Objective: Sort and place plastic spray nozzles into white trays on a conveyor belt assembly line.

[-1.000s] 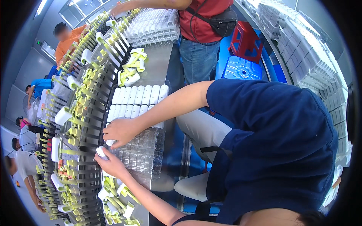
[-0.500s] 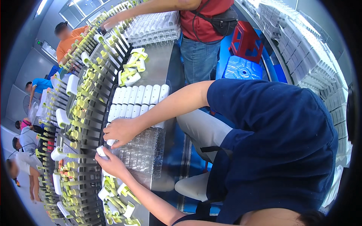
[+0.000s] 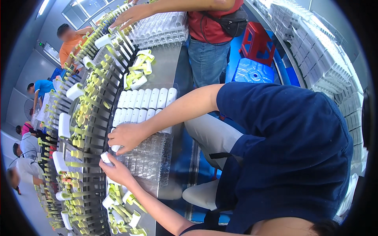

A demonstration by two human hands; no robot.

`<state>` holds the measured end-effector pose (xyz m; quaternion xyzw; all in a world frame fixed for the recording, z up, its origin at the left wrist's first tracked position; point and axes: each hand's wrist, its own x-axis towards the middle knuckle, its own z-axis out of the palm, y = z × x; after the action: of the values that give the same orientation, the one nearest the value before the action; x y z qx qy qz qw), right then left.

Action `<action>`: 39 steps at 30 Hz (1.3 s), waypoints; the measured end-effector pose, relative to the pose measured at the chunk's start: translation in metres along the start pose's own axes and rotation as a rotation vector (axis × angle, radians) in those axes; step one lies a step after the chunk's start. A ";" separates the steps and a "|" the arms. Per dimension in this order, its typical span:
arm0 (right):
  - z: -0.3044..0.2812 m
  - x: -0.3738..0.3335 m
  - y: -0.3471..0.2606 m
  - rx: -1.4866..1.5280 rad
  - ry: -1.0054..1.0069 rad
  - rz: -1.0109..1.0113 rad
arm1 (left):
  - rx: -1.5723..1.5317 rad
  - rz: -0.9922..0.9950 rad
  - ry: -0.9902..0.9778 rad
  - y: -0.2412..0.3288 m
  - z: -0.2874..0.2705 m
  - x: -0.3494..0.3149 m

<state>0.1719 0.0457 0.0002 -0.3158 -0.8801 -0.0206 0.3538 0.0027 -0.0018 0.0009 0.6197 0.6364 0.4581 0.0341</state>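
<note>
My right hand [image 3: 128,137] is closed around a white oblong casing [image 3: 115,148], most of it hidden under the fingers. Just below it in the picture, my left hand [image 3: 116,170] grips another white casing [image 3: 105,158] between thumb and fingers. The two casings are close together but apart. Beside my right hand, rows of similar white casings [image 3: 142,98] fill part of a clear plastic tray [image 3: 163,147]. Bare ribbed pockets of the tray show below my right wrist.
A line of black bars with green pegs and white parts [image 3: 64,125] runs beyond my hands. Loose green-and-white pieces lie in piles [image 3: 139,69] [image 3: 122,208] either side of the tray. A co-worker in red [image 3: 214,23] stands near stacked trays [image 3: 161,29]; a blue stool [image 3: 254,71] is behind.
Both my hands and their casings stay in place. White parts on the pegged line have shifted along it. The red-shirted co-worker's hand has moved slightly, its fingers now more stretched out.
</note>
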 end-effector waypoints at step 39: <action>0.003 0.003 -0.001 -0.007 0.026 -0.016 | 0.021 -0.006 0.002 0.004 -0.005 -0.001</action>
<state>0.1678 0.0470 0.0003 -0.3097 -0.8779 -0.0307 0.3638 0.0032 -0.0059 0.0058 0.6177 0.6431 0.4519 0.0281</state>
